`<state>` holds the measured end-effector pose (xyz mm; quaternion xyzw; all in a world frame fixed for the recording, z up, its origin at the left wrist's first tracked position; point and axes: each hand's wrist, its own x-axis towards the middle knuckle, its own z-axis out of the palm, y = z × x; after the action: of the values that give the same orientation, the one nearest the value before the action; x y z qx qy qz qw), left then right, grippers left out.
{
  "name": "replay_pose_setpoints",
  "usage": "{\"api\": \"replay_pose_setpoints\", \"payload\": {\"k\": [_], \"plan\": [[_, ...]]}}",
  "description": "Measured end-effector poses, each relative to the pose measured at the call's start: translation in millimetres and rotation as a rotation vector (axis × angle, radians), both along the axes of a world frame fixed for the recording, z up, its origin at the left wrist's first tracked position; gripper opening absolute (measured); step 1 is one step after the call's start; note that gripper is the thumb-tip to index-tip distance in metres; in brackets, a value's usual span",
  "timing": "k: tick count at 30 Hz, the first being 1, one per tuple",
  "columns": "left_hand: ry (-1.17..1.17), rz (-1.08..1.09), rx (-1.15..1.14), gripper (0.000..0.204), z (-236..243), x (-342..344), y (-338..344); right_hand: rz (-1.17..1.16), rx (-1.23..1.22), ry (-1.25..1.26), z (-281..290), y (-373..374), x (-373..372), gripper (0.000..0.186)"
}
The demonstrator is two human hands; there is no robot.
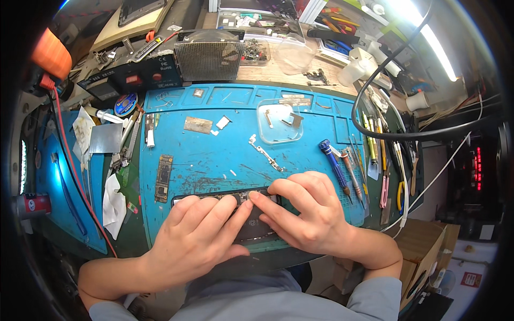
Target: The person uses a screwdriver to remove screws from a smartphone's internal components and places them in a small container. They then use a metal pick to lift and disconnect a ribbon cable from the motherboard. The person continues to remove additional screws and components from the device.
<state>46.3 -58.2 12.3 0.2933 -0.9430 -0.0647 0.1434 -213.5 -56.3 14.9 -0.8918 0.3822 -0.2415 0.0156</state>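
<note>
An opened phone (257, 229) with a dark battery and exposed innards lies crosswise at the front of the blue mat (214, 150). My left hand (201, 241) grips its left part, fingers curled over the top edge and index tip pressed on the inner parts. My right hand (302, 216) grips the right part, with fingertips meeting the left index near the upper edge; any small piece under them is hidden. A long circuit board (163, 178) lies left of the phone. A slim metal bracket (262, 152) sits above it.
A clear tray of parts (280, 132), screwdrivers (335, 166) and tools line the mat's back and right. A metal-mesh device (209, 59) stands behind; a black cable (385, 135) loops at right. Foil plate (105, 139), paper and wires crowd the left. A cardboard box (420, 246) stands lower right.
</note>
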Motion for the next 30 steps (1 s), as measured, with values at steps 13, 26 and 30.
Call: {"api": "replay_pose_setpoints", "payload": {"k": [13, 26, 30], "plan": [[-0.118, -0.054, -0.097, 0.066, 14, -9, -3, -0.147, -0.129, -0.105, 4, -15, -24, 0.039], [-0.092, -0.047, 0.054, 0.071, 24, -18, -7, -0.368, -0.232, -0.162, 18, -29, -54, 0.025], [-0.087, -0.048, 0.096, 0.073, 28, -17, -9, -0.667, -0.02, -0.254, 33, -16, -75, 0.019]]}}
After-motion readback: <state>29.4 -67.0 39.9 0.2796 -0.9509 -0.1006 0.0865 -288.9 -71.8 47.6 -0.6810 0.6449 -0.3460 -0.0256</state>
